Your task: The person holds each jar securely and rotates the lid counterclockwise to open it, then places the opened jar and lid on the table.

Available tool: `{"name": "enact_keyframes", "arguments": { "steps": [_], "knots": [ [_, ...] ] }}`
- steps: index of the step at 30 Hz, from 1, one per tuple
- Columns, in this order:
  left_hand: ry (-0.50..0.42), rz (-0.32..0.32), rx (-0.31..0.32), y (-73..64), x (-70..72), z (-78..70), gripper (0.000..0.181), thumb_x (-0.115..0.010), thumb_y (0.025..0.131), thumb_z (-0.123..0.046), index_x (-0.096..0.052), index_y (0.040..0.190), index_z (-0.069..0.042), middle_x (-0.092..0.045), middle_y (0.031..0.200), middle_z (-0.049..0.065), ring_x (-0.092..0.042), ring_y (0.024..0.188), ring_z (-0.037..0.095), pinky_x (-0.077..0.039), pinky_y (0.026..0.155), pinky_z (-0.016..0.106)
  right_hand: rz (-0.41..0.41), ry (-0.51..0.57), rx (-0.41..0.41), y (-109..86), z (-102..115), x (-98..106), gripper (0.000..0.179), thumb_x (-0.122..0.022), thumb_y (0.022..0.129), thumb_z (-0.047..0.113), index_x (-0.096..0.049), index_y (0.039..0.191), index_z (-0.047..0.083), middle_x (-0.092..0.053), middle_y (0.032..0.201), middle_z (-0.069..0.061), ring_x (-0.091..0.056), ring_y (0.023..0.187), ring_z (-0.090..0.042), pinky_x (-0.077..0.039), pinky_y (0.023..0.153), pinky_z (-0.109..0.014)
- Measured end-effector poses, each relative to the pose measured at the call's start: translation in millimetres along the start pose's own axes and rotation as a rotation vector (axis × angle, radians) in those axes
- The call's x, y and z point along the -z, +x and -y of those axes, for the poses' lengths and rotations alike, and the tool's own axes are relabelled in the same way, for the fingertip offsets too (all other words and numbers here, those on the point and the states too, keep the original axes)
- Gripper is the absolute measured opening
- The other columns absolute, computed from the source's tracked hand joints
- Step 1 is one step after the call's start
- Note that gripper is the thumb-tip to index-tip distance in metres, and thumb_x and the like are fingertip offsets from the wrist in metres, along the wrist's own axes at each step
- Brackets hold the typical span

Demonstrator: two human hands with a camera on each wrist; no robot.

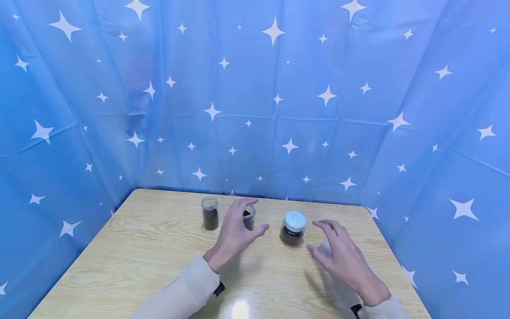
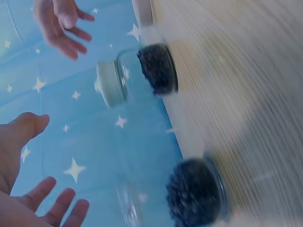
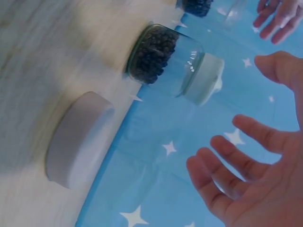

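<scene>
A squat glass jar partly filled with dark bean-like pieces stands upright between my hands, its pale lid on top. My left hand hovers beside an uncapped glass jar of similar dark pieces, thumb and fingers spread apart around nothing; it hides part of that jar in the head view. To the right of the lidded jar is my right hand, fingers loosely bent, palm bare in the right wrist view. Below it a whitish rounded piece lies on the table, partly covered by the hand in the head view.
Farther left, a taller uncapped glass jar with dark contents stands on the light wood table. A blue curtain with white stars hangs behind the table's back edge and along both sides.
</scene>
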State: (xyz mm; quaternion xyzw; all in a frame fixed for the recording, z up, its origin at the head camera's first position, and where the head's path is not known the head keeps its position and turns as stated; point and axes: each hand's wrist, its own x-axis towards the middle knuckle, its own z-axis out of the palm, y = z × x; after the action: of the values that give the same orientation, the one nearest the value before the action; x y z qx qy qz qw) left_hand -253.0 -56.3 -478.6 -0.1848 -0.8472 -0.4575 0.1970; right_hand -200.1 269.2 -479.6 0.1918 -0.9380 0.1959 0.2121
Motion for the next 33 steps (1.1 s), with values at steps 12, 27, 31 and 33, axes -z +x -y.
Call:
{"name": "enact_keyframes", "arguments": {
  "steps": [12,27,31,33],
  "knots": [
    [-0.028,0.121,-0.105,-0.9,-33.8,-28.0,0.074,-0.099,0.095,-0.024,-0.064,0.159,-0.007,-0.070,0.158,0.012,-0.068,0.148,0.033,-0.058,0.126,0.054,-0.028,-0.001,0.043,13.3,9,9,0.064,-0.092,0.102,0.031,-0.068,0.158,0.010,-0.070,0.151,-0.019,-0.070,0.134,-0.043,-0.067,0.097,-0.067],
    [-0.007,0.293,0.164,8.0,-73.1,-21.8,0.096,-0.101,0.093,-0.030,-0.051,0.171,-0.005,-0.059,0.167,0.022,-0.064,0.150,0.042,-0.060,0.121,0.060,0.003,0.022,0.017,32.1,22,11,0.065,-0.092,0.102,0.031,-0.067,0.159,0.012,-0.069,0.154,-0.017,-0.069,0.136,-0.043,-0.067,0.098,-0.066],
    [0.006,0.322,0.192,10.3,-80.1,-16.4,0.097,-0.100,0.095,-0.034,-0.049,0.172,-0.005,-0.057,0.168,0.023,-0.062,0.153,0.042,-0.057,0.126,0.061,0.019,0.024,0.029,36.2,27,8,0.063,-0.091,0.103,0.032,-0.067,0.158,0.012,-0.068,0.155,-0.018,-0.070,0.137,-0.043,-0.067,0.100,-0.066],
    [0.009,0.333,0.202,11.9,-83.8,-14.0,0.098,-0.100,0.095,-0.036,-0.048,0.172,-0.004,-0.057,0.169,0.023,-0.061,0.154,0.042,-0.056,0.126,0.060,0.025,0.024,0.038,38.2,30,7,0.062,-0.091,0.103,0.032,-0.068,0.157,0.012,-0.068,0.155,-0.018,-0.070,0.137,-0.043,-0.067,0.101,-0.065]
  ]
}}
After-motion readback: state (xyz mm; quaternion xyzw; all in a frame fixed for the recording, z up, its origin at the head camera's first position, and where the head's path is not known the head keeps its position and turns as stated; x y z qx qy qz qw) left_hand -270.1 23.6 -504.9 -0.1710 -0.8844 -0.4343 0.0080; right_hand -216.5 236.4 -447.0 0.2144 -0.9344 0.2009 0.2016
